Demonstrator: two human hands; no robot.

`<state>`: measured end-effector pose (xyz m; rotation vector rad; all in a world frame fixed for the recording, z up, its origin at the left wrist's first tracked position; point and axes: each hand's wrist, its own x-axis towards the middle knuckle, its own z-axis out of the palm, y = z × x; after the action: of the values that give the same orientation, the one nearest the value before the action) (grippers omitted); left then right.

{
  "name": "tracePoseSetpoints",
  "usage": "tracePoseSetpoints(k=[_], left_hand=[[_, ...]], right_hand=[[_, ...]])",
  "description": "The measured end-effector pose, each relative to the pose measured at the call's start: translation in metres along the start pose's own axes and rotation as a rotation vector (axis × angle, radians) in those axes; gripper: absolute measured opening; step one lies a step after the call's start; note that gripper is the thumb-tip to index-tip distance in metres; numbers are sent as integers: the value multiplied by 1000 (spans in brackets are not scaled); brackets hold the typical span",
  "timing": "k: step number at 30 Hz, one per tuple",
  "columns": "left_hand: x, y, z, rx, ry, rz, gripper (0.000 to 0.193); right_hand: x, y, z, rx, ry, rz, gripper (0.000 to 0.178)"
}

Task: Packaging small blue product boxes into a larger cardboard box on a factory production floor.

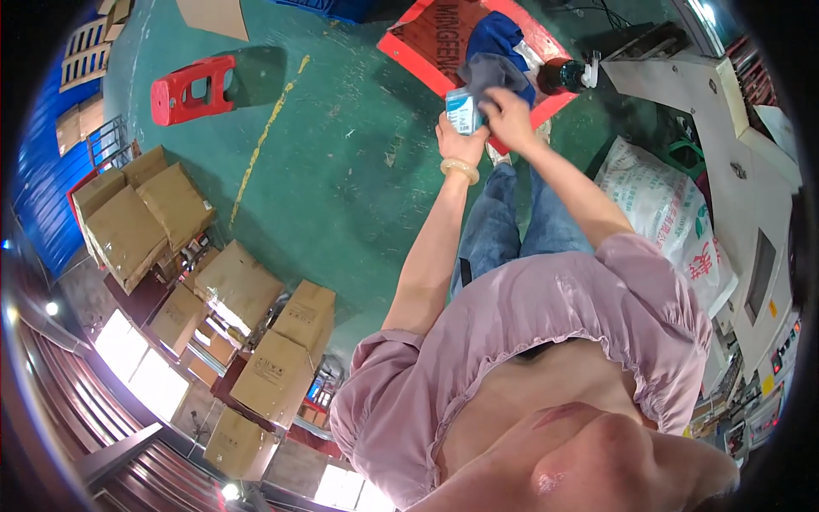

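My left hand (461, 142) is closed around a small blue-and-white box (461, 109), its printed side facing up. Just to the right, my right hand (512, 121) has curled fingers on a dark grey, sheer cloth (495, 75), which looks smeared by motion. The cloth spreads beyond the fingers and lies against the box's far right side. Beneath both is a red-edged board or tray (409, 61) with a brown surface, bearing a bunched blue cloth (493, 36).
A dark bottle with a white top (561, 77) stands right of the hands. A white printed sack (657, 192) lies beside my legs, near a grey machine (721, 128). At the left are a red stool (193, 90) and stacked cardboard boxes (271, 375) on the green floor (341, 171).
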<state>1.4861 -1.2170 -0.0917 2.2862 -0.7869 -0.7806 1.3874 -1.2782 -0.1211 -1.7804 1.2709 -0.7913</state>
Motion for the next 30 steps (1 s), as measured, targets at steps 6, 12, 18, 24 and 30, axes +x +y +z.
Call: tracePoseSetpoints(k=[6, 12, 18, 24, 30], left_hand=[[3, -9, -5, -64, -14, -54, 57], [-1, -5, -20, -653, -238, -147, 55], [10, -22, -28, -448, -133, 173, 70], [18, 7, -71, -84, 15, 683, 88], [23, 19, -77, -37, 17, 793, 75]], right_hand=[[-3, -6, 4, 15, -19, 47, 22], [31, 14, -23, 20, 99, 184, 26], [24, 8, -15, -119, -93, 32, 24], [30, -8, -58, -14, 55, 172, 30], [50, -71, -58, 89, -259, -209, 24]])
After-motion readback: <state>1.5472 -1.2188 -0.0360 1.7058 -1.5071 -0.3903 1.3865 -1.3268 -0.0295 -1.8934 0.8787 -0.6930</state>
